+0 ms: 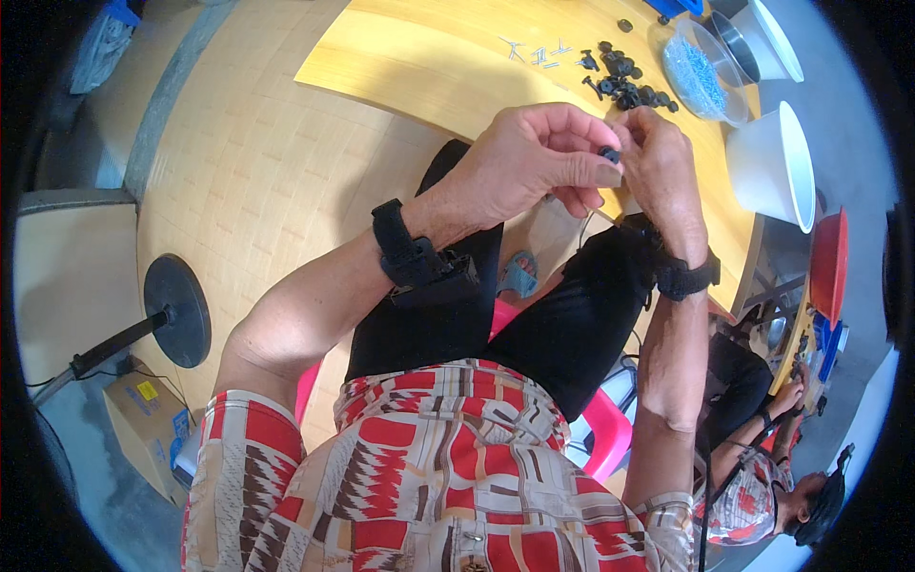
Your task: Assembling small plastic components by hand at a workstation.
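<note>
My left hand (pixel 538 162) pinches a small black round part (pixel 609 153) between thumb and forefinger, just over the near edge of the wooden table (pixel 410 57). Close against it, my right hand (pixel 660 167) has its fingers bent and pressed together near the same part; what sits in them, if anything, is hidden. Beyond the hands lies a loose pile of small black knobs (pixel 624 86), some with stems. Several thin silver pins or screws (pixel 541 57) are scattered to the left of that pile.
A clear bowl of small blue pieces (pixel 694 78) stands right of the pile, with white tubs (pixel 770 157) beside it. A red basin (pixel 828 267) is farther right. At lower right another person (pixel 753 496) works. A black round stand base (pixel 177 310) is at left.
</note>
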Demonstrator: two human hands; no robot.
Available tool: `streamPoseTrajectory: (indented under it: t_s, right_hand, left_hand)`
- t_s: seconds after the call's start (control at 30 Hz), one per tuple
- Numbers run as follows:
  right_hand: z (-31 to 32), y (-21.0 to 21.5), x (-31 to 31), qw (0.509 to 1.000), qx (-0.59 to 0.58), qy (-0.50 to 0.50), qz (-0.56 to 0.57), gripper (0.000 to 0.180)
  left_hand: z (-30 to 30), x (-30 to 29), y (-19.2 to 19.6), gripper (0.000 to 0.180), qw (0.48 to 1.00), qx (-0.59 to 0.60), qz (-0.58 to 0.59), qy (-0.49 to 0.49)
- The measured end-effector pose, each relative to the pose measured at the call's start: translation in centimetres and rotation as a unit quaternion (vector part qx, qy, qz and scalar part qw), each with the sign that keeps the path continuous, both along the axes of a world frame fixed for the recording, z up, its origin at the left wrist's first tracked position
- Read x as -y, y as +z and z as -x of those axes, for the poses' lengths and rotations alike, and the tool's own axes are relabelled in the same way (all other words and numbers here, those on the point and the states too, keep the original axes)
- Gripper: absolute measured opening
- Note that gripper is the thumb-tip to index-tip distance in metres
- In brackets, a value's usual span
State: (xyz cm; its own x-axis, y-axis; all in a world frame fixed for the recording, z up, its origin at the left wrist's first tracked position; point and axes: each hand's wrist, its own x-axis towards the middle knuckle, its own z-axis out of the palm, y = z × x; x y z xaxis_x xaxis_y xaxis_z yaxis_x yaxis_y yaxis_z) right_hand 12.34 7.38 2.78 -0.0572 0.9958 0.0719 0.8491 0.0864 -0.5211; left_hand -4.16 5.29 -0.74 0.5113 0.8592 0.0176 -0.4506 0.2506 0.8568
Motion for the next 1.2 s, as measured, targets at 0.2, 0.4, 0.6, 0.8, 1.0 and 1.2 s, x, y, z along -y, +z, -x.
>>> streamPoseTrajectory:
  t_s: [0.2,0.4,0.6,0.8,1.0,1.2]
  right_hand:
    - [-0.2,0.6,2.3,0.928,-0.365,-0.052,-0.063,0.012]
    - [0.7,1.2,7.1,0.896,-0.400,-0.069,-0.178,0.020]
    - [0.4,0.1,8.6,0.873,-0.442,-0.070,-0.195,0.018]
    - [0.0,-1.2,10.0,0.891,-0.385,-0.092,-0.221,0.015]
    - [-0.4,-1.3,10.9,0.900,-0.360,-0.070,-0.236,0.014]
    - [-0.8,-1.5,10.9,0.893,-0.358,-0.061,-0.264,0.014]
  left_hand:
    - [-0.6,0.7,-0.2,0.025,1.000,0.006,0.003,-0.011]
    - [-1.3,1.7,0.0,0.025,1.000,-0.007,-0.006,-0.008]
    - [-2.1,2.8,0.7,0.022,0.999,-0.026,-0.043,0.001]
    - [-2.8,3.8,0.6,0.021,0.999,-0.034,-0.027,-0.012]
    - [-2.9,4.3,0.5,0.021,0.999,-0.033,-0.023,-0.023]
    - [-3.2,4.7,0.8,0.024,0.999,-0.038,-0.023,-0.028]
